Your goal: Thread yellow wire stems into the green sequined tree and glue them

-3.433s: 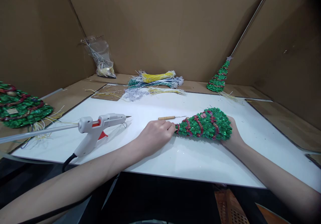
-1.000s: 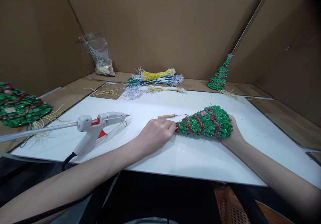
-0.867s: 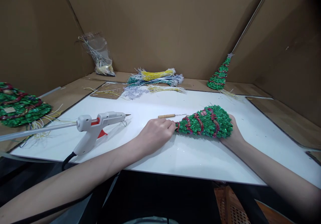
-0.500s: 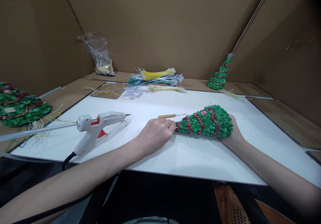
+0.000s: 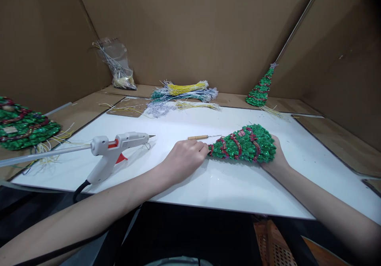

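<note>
Pinching green tree [image 5: 247,145] at tip, left hand [image 5: 189,157] palm-down; right hand [image 5: 279,157] behind base, grip hidden

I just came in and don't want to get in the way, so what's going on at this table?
A person has a glittery green tree tipped on its side: the left hand pinches its narrow tip, and the right hand is at the wide base, fingers hidden. A glue gun sits unheld to the left, and a wooden-handled awl lies just beyond the left hand. Yellow stems are bundled at the back.
</note>
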A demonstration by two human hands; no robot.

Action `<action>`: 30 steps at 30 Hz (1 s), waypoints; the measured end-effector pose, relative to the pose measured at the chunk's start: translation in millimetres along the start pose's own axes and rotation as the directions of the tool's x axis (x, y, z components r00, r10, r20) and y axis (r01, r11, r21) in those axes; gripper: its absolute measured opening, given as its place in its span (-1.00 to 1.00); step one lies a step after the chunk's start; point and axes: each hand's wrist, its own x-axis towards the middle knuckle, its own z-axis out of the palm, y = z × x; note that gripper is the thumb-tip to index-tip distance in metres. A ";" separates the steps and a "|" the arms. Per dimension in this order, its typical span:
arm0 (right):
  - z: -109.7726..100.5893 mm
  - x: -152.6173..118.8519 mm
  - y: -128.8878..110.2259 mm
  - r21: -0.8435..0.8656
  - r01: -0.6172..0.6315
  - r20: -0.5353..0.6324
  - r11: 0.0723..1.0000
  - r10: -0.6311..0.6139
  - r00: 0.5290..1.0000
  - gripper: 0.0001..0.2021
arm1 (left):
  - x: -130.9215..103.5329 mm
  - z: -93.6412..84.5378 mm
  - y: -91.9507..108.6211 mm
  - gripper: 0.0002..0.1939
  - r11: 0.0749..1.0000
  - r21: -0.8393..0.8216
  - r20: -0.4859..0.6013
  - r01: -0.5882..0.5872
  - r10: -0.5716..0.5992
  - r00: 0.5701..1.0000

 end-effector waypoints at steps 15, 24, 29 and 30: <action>-21.7 11.8 6.2 -0.197 0.143 0.117 0.970 -0.122 0.986 -0.95 | -4.5 7.3 -1.4 -0.76 0.987 -0.147 -0.108 0.066 -0.082 0.991; -26.0 13.2 5.3 -0.271 0.241 0.204 0.932 -0.190 0.960 -0.92 | -6.0 5.3 -2.0 -0.71 0.960 -0.263 -0.054 0.098 -0.116 0.992; -29.3 13.3 -0.9 -0.336 0.324 0.279 0.884 -0.235 0.931 -0.92 | -6.3 5.9 -1.9 -0.71 0.943 -0.306 -0.067 0.132 -0.160 0.985; -30.9 13.8 -2.1 -0.351 0.345 0.296 0.871 -0.246 0.923 -0.93 | -6.5 6.1 -2.0 -0.71 0.940 -0.312 -0.069 0.140 -0.170 0.983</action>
